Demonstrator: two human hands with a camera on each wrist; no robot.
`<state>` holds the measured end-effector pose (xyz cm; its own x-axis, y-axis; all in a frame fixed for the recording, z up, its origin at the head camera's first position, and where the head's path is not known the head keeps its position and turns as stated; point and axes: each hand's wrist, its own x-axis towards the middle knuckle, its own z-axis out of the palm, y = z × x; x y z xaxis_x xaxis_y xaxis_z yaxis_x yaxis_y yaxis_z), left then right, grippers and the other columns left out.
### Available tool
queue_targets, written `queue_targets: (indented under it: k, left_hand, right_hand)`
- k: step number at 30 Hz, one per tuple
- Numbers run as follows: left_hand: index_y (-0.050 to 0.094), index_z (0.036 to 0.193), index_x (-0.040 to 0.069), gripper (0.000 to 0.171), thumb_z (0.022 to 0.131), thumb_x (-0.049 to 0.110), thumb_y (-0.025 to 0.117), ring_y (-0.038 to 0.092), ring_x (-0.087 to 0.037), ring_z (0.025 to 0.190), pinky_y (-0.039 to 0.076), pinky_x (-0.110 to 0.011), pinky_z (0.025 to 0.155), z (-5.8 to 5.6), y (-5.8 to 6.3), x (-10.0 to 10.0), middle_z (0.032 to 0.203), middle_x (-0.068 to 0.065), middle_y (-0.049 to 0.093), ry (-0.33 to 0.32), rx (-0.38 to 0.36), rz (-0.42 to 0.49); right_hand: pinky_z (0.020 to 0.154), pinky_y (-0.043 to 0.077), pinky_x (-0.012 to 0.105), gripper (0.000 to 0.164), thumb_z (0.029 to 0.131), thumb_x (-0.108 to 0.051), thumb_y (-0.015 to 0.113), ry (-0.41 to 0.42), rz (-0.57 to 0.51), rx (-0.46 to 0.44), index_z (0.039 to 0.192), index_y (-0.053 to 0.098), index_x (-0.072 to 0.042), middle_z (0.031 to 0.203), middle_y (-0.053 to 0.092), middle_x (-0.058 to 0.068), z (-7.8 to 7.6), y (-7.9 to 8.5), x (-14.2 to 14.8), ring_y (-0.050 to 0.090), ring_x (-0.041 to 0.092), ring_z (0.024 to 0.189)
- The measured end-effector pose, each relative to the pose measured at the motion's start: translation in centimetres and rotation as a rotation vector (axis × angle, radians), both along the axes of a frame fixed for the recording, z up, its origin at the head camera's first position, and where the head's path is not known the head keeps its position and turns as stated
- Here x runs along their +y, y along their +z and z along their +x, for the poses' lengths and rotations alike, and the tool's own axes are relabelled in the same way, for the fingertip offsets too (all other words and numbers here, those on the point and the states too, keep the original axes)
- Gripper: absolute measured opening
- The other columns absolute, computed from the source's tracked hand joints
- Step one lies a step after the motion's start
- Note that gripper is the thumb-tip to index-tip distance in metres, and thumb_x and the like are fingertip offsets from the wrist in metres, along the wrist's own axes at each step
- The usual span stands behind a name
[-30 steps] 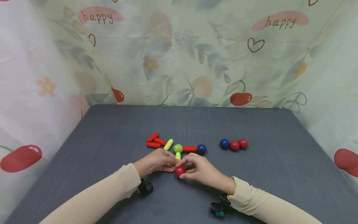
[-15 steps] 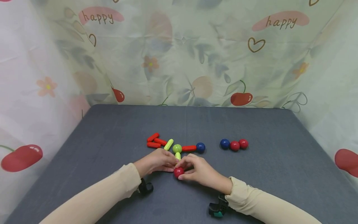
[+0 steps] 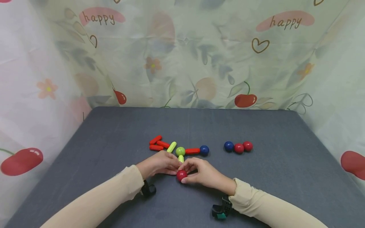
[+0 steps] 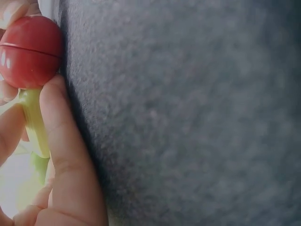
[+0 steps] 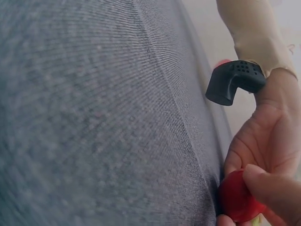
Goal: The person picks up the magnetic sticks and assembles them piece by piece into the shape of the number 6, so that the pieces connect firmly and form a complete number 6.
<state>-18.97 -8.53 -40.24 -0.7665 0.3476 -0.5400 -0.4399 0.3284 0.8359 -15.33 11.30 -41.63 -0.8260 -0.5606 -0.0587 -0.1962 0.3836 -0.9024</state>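
My right hand [image 3: 201,172] holds a red ball [image 3: 181,175] between thumb and fingers, low over the table. In the left wrist view the red ball [image 4: 32,52] meets the end of a yellow-green rod [image 4: 35,122]. That rod is pinched by my left hand [image 3: 161,164], between thumb and fingers. At its far end the rod [image 3: 181,158] meets a green ball [image 3: 180,151]. From the green ball a red rod [image 3: 192,151] runs right to a blue ball [image 3: 204,150]. Part of the yellow-green rod is hidden by my fingers.
Several loose rods lie behind my left hand, red rods [image 3: 156,147] and a yellow-green rod [image 3: 172,147]. To the right stand a blue ball [image 3: 228,146] and two red balls [image 3: 239,148] in a row. A patterned curtain [image 3: 185,63] rises behind the dark table [image 3: 271,177].
The red ball and my right hand have shifted slightly left. The green ball, red rod and blue ball have moved slightly left with them. My left hand has stayed nearly in place.
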Motion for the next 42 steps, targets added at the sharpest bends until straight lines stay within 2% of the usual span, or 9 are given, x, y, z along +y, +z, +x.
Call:
queue_targets:
  k: [7, 19, 26, 29, 32, 34, 39, 42]
  left_hand:
    - [0.067, 0.102, -0.002, 0.015, 0.090, 0.007, 0.064, 0.065, -0.012, 0.071, 0.057, -0.031, 0.076, -0.2, 0.2, -0.1, 0.083, -0.004, 0.068, -0.029, 0.006, -0.012]
    - [0.069, 0.099, -0.001, 0.013, 0.089, 0.007, 0.066, 0.065, -0.012, 0.070, 0.058, -0.030, 0.073, -0.1, 0.4, 0.0, 0.081, -0.004, 0.068, -0.038, 0.028, -0.040]
    - [0.072, 0.095, -0.001, 0.013, 0.088, 0.010, 0.067, 0.065, -0.012, 0.068, 0.058, -0.030, 0.069, -0.1, 0.7, 0.1, 0.076, -0.005, 0.069, -0.135, 0.159, -0.133]
    - [0.073, 0.097, 0.000, 0.015, 0.089, 0.012, 0.068, 0.066, -0.013, 0.070, 0.058, -0.030, 0.069, -0.2, 1.3, -0.2, 0.078, -0.006, 0.071, -0.186, 0.235, -0.197]
    - [0.072, 0.103, 0.000, 0.020, 0.089, 0.014, 0.068, 0.067, -0.013, 0.074, 0.057, -0.030, 0.072, -0.5, 2.2, -0.9, 0.085, -0.007, 0.072, -0.200, 0.298, -0.245]
    - [0.070, 0.108, -0.001, 0.024, 0.090, 0.015, 0.067, 0.067, -0.013, 0.077, 0.057, -0.031, 0.074, -0.9, 3.0, -1.6, 0.090, -0.008, 0.072, -0.183, 0.337, -0.263]
    - [0.064, 0.121, 0.001, 0.032, 0.094, 0.017, 0.063, 0.066, -0.021, 0.091, 0.054, -0.038, 0.086, -2.0, 5.1, -3.8, 0.108, -0.014, 0.068, -0.054, 0.398, -0.258]
    - [0.061, 0.125, 0.006, 0.033, 0.095, 0.019, 0.061, 0.062, -0.026, 0.101, 0.050, -0.044, 0.094, -2.6, 5.7, -5.1, 0.117, -0.014, 0.065, -0.003, 0.431, -0.277]
  right_hand:
    - [0.087, 0.052, 0.030, 0.027, 0.082, -0.016, 0.078, 0.029, 0.017, -0.018, 0.107, 0.068, -0.014, 0.100, 0.065, 0.002, -0.3, 0.1, 0.2, 0.062, 0.015, 0.092]
    - [0.082, 0.051, 0.023, 0.027, 0.082, -0.015, 0.078, 0.026, 0.026, -0.044, 0.107, 0.068, -0.013, 0.098, 0.064, 0.001, -0.4, 0.2, 0.1, 0.062, 0.015, 0.091]
    - [0.081, 0.051, 0.022, 0.028, 0.081, -0.014, 0.079, 0.014, 0.009, -0.074, 0.107, 0.068, -0.012, 0.098, 0.064, 0.001, -0.5, 0.1, 0.2, 0.062, 0.015, 0.090]
    - [0.081, 0.051, 0.022, 0.028, 0.081, -0.014, 0.078, 0.016, 0.001, -0.078, 0.107, 0.068, -0.011, 0.098, 0.064, 0.001, -0.5, 0.1, 0.2, 0.062, 0.014, 0.090]
    - [0.081, 0.051, 0.022, 0.029, 0.081, -0.013, 0.078, 0.024, -0.013, -0.076, 0.109, 0.068, -0.009, 0.098, 0.064, 0.003, -0.5, 0.1, 0.2, 0.062, 0.014, 0.089]
    - [0.081, 0.051, 0.022, 0.030, 0.081, -0.012, 0.078, 0.025, -0.016, -0.079, 0.109, 0.068, -0.009, 0.098, 0.064, 0.004, -0.5, 0.1, 0.2, 0.062, 0.015, 0.088]
    - [0.081, 0.051, 0.023, 0.029, 0.082, -0.014, 0.078, 0.018, -0.002, -0.099, 0.109, 0.068, -0.011, 0.098, 0.063, 0.003, -0.5, 0.1, 0.1, 0.061, 0.016, 0.090]
    - [0.082, 0.051, 0.023, 0.029, 0.082, -0.015, 0.078, 0.018, 0.004, -0.098, 0.109, 0.068, -0.011, 0.099, 0.063, 0.003, -0.6, 0.1, 0.1, 0.061, 0.016, 0.090]
